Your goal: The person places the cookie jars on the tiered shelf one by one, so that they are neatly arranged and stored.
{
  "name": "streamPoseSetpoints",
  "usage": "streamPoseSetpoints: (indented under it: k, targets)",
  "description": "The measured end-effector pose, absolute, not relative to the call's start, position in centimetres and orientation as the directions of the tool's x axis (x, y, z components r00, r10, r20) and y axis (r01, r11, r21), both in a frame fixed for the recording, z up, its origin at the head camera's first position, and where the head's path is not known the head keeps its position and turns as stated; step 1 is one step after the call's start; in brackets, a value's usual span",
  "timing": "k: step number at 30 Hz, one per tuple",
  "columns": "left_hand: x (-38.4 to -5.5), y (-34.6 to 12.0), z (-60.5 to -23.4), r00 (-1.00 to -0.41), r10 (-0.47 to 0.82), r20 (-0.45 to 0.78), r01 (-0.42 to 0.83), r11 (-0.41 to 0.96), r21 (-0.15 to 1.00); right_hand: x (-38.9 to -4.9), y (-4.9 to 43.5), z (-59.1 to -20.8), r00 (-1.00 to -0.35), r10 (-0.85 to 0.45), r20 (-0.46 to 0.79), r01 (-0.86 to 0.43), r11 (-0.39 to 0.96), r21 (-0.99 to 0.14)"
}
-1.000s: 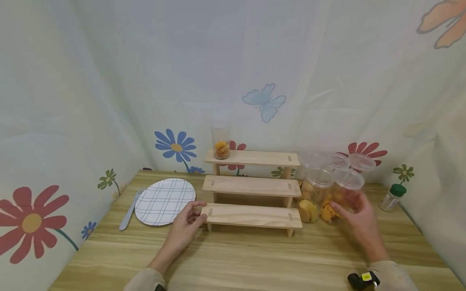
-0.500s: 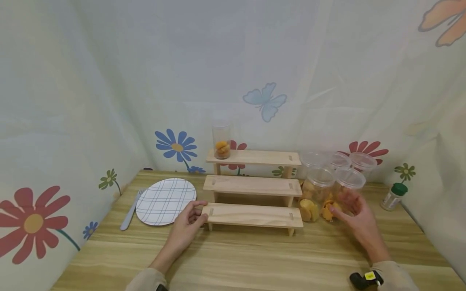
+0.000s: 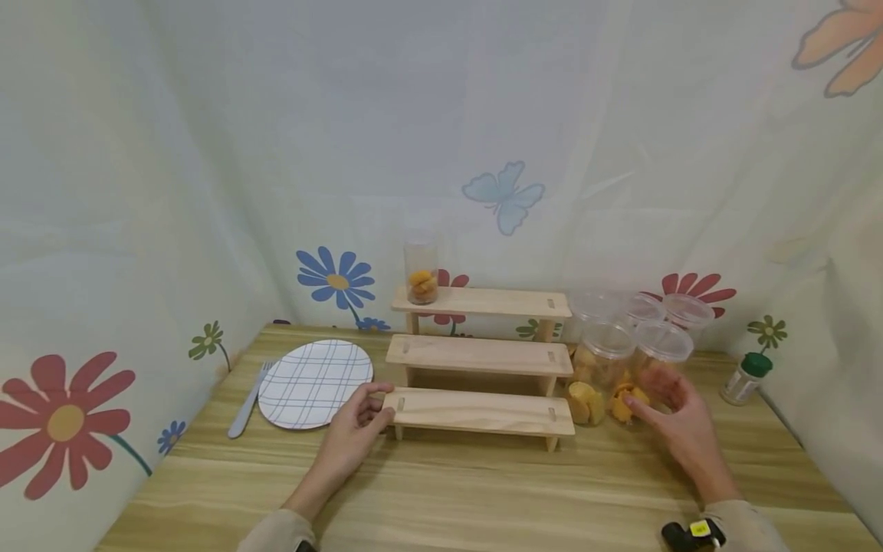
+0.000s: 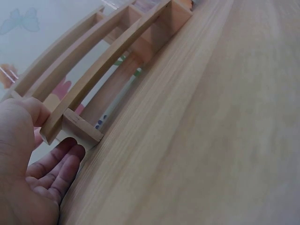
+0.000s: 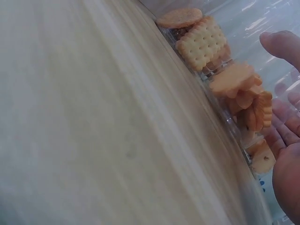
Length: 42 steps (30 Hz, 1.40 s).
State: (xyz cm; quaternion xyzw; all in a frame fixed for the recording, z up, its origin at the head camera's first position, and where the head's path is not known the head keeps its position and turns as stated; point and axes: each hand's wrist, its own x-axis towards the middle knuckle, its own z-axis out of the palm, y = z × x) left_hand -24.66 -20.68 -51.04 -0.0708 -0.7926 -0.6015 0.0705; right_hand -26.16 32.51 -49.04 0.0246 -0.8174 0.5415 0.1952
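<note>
In the head view, a three-tier wooden display stand [image 3: 476, 412] is in the middle of the table. My left hand [image 3: 355, 429] grips the left end of its lowest board; the left wrist view shows the board end [image 4: 56, 124] between thumb and fingers. On the right stand several clear lidded jars of biscuits, close together. My right hand [image 3: 686, 429] holds the front right jar [image 3: 662, 341], thumb on its near left side and fingers round its far side. Biscuits [image 5: 243, 89] show through the clear plastic in the right wrist view.
A jar of biscuits [image 3: 421, 268] stands at the left of the top tier. A checked plate [image 3: 315, 383] and a fork [image 3: 248, 402] lie left of the stand. At the far right is a green-capped shaker [image 3: 745, 378]. Printed cloth hangs behind.
My right hand has shifted very slightly at the front right jar, and the biscuits inside look a little moved. My left hand stays at the board's end.
</note>
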Motion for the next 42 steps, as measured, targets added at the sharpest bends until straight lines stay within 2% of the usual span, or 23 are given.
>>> streamPoseSetpoints:
  k: [23,42]
  targets:
    - [-24.6,-20.5,-51.0,-0.982,0.013,0.189,0.185,0.284,0.941,-25.2,32.6,-46.1,-0.875,0.275,0.397,-0.245,0.456,-0.856]
    - [-24.6,-20.5,-50.8,-0.979,0.019,0.201,0.198,0.290,0.936,-23.8,32.9,-36.3,-0.772,0.351,0.529,-0.325,0.497,-0.805]
